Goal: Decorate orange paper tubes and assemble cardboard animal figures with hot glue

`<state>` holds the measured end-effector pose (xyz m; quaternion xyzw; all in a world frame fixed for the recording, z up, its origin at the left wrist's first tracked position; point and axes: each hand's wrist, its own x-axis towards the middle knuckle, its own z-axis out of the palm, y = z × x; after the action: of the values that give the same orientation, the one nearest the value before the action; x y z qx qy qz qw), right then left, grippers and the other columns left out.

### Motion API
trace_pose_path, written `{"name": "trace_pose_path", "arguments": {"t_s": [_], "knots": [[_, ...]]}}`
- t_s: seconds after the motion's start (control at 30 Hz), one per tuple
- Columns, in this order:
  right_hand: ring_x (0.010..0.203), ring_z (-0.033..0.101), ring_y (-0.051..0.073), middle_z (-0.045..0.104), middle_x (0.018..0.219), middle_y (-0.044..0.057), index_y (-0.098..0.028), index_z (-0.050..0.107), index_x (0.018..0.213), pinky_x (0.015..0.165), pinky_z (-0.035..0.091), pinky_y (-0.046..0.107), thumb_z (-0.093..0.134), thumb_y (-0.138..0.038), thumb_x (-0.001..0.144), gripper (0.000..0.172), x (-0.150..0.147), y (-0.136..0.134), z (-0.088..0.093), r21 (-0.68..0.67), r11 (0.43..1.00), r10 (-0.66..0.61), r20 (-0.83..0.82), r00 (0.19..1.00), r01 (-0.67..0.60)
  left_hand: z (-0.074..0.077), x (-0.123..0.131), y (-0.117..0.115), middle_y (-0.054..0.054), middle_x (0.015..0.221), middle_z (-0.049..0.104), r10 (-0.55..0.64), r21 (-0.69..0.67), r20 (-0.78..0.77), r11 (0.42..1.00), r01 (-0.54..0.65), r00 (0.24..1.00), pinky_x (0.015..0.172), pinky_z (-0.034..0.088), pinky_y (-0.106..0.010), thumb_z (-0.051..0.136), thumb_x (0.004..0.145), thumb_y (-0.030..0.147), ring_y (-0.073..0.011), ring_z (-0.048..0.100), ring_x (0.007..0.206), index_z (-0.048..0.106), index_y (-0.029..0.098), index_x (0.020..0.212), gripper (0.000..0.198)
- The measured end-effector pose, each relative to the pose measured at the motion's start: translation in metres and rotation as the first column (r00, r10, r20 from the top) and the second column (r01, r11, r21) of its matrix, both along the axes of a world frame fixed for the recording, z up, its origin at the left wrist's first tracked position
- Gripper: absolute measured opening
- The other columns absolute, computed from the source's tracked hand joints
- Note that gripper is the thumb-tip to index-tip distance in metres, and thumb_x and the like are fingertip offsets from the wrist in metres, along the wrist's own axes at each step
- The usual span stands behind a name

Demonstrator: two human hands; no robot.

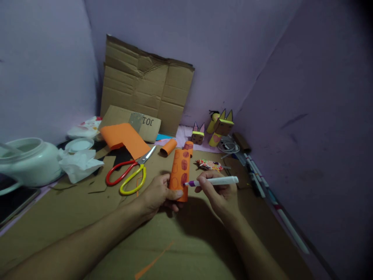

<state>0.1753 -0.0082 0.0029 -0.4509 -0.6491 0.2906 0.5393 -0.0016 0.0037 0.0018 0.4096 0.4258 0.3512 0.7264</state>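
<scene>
My left hand is closed round the lower end of an orange paper tube, thumb across its front. Purple-outlined ovals cover the tube; those in the right-hand column are coloured in dark. Between the fingers of my right hand is a white marker with a purple tip end. Its tip meets the tube at the lowest filled oval, or nearly so. Just behind stands a shorter orange roll with similar spots. Left of the tube lie scissors with one red and one yellow handle, blades apart.
Orange paper and another small orange roll lie behind the scissors. Cardboard leans on the wall. Paper animal figures stand at the back right. A white pot and crumpled tissue sit left; several markers line the right.
</scene>
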Motion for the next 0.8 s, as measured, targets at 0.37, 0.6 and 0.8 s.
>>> {"name": "trace_pose_path", "arguments": {"t_s": [0.37,0.6,0.8], "knots": [[0.052,0.060,0.013,0.063,0.057,0.001,-0.018,0.062,0.071,0.047,0.045,0.023,0.058,-0.030,0.085,0.020,0.0000,-0.0004,0.0003,0.006,1.000,0.008,0.028,1.000,-0.008,-0.0023,-0.0013,0.0004,-0.003,0.067,0.065,-0.003,0.016,-0.001,1.000,0.003,1.000,0.042,0.047,-0.022,0.075,0.060,0.018,-0.0138,0.061,0.050,0.055,0.014,0.088,0.034],[0.051,0.061,0.014,0.064,0.058,0.001,-0.018,0.064,0.074,0.048,0.047,0.023,0.061,-0.033,0.085,0.019,0.0012,0.0021,-0.0024,0.008,1.000,-0.006,-0.039,0.999,0.007,0.0017,-0.0005,-0.0003,-0.002,0.067,0.063,-0.011,0.001,-0.018,1.000,0.011,1.000,0.041,0.047,-0.021,0.074,0.059,0.018,-0.0130,0.060,0.050,0.055,0.013,0.090,0.036],[0.057,0.063,0.015,0.066,0.063,0.002,-0.019,0.065,0.077,0.053,0.050,0.025,0.061,-0.036,0.085,0.019,-0.0004,0.0049,-0.0025,0.043,0.997,-0.054,-0.098,0.994,0.059,0.0023,-0.0006,-0.0004,-0.002,0.064,0.064,-0.011,-0.001,-0.018,1.000,0.011,1.000,0.040,0.047,-0.020,0.074,0.057,0.019,-0.0130,0.060,0.049,0.054,0.012,0.092,0.040]]}}
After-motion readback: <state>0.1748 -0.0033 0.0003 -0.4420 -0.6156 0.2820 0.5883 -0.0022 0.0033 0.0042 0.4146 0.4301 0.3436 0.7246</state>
